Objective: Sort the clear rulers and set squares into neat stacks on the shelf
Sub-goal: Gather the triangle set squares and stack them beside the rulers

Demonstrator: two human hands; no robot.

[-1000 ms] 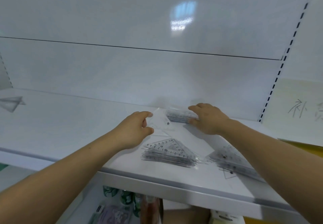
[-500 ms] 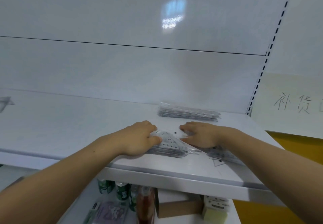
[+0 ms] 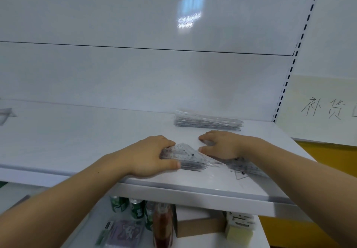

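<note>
- The stack of clear plastic triangular set squares lies near the front edge of the white shelf, right of centre. Both hands have come forward to it from the far stack of clear straight rulers, which now stands free.
- Rulers look done; squaring the set squares seems under way.
- Left hand: fingers curled over the stack's left corner, thumb along its near edge, gripping.
- Right hand: thumb against the stack's right side, fingers bent; grip or push, I cannot tell.
</note>
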